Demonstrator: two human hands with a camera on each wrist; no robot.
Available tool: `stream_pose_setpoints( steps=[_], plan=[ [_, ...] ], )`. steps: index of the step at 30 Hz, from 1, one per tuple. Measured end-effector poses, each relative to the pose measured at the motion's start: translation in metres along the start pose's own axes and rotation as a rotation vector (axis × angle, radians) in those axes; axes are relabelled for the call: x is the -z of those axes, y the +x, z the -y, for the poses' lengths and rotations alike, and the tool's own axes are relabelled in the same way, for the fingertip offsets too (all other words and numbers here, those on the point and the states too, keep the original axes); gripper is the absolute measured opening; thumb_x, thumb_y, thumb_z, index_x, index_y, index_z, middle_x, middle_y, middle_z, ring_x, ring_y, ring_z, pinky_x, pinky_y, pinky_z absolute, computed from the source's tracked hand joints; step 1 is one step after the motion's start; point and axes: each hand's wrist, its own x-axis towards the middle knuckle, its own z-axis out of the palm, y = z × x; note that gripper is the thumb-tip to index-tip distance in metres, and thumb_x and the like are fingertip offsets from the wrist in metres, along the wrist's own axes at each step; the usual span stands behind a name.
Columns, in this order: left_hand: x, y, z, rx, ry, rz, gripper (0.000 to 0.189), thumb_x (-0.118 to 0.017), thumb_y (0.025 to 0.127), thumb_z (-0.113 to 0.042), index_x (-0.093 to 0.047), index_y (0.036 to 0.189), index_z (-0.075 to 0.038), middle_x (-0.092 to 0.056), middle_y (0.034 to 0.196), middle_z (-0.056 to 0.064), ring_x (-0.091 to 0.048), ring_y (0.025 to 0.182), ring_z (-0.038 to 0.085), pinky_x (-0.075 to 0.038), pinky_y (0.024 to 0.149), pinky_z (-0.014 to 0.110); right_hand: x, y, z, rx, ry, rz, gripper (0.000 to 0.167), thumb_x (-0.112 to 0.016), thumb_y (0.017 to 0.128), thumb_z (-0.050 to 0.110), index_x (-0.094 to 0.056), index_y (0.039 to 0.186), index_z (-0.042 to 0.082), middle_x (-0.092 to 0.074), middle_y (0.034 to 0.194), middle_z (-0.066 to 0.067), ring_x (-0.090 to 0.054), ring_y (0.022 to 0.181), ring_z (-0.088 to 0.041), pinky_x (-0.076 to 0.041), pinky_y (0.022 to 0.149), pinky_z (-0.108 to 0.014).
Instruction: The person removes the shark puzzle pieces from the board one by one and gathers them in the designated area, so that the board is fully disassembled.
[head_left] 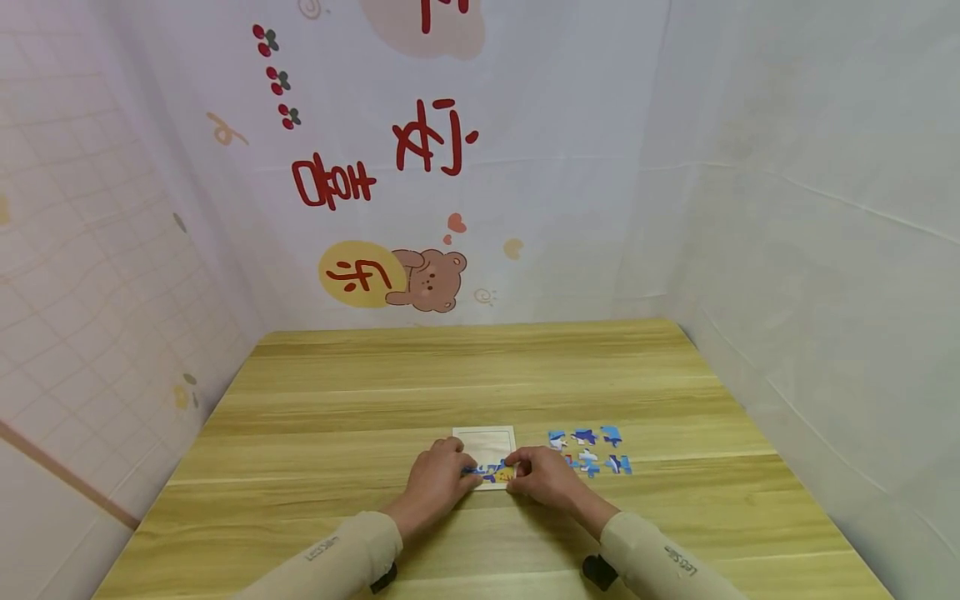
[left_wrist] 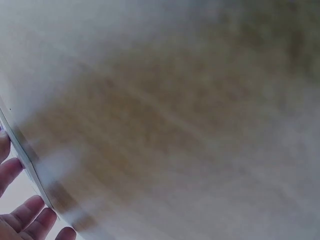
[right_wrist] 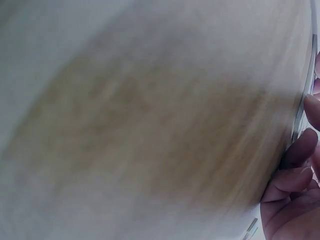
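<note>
Head view is showing white cloth walls, which are standing around a wooden table; two pale sleeves are reaching in from the near side; the left hand and the right hand are facing each other across a small puzzle frame, which is lying flat on the table between them.

The fingers of the left hand are bending only softly, with gaps between them, and are touching the left side of the frame without closing around anything; the fingers of the right hand are curling more, with thumb and forefinger reaching the right side near the picture; whether they are pinching a piece or only pressing, I cannot tell, because both wrist views are catching mostly blurred table and some fingers.

As I am judging, the puzzle is standing at an early-to-middle stage: joined pieces, blue and yellow, are filling the near part of the frame, while its far part is showing bare; six loose pieces are lying just beyond the right hand, in two rows, and these are seemingly waiting to be placed.
</note>
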Motion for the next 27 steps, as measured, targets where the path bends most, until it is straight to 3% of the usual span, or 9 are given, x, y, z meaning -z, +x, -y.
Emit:
stream_pose_setpoints(
  steps=[8,17,21,27],
  plan=[
    [-0.0010,0.0001,0.0006,-0.011,0.017,-0.005,0.021,-0.076,0.087,-0.034,-0.080,0.096,-0.015,-0.062,0.106,0.006,-0.057,0.095,0.024,-0.048,0.071,0.042,0.0010,0.0024,-0.0002,-0.018,-0.032,0.013,0.041,-0.079,0.079,0.011,-0.069,0.118,0.001,-0.057,0.074,0.007,-0.050,0.064,-0.007,-0.041,0.059,-0.024],
    [0.0004,-0.0009,-0.0012,-0.018,0.017,-0.006,0.022,-0.076,0.087,-0.033,-0.080,0.097,-0.014,-0.062,0.106,0.006,-0.057,0.094,0.024,-0.049,0.070,0.042,0.0028,0.0041,0.0013,-0.077,0.021,0.055,0.039,-0.080,0.080,0.009,-0.068,0.117,0.004,-0.057,0.078,0.002,-0.051,0.067,-0.013,-0.041,0.060,-0.028],
    [0.0021,-0.0007,-0.0025,-0.009,0.018,0.008,0.021,-0.076,0.087,-0.032,-0.080,0.097,-0.014,-0.062,0.108,0.007,-0.058,0.096,0.024,-0.049,0.072,0.043,0.0034,0.0040,0.0021,-0.090,0.011,0.033,0.039,-0.081,0.079,0.011,-0.068,0.116,0.008,-0.056,0.083,-0.001,-0.051,0.073,-0.016,-0.042,0.065,-0.032],
    [0.0022,0.0002,-0.0026,-0.004,0.020,0.007,0.021,-0.076,0.087,-0.033,-0.080,0.097,-0.014,-0.062,0.107,0.006,-0.058,0.096,0.024,-0.049,0.072,0.043,0.0023,0.0042,0.0016,-0.027,-0.041,-0.008,0.038,-0.084,0.076,0.011,-0.069,0.112,0.011,-0.060,0.096,-0.001,-0.053,0.086,-0.018,-0.044,0.078,-0.039]
  ],
)
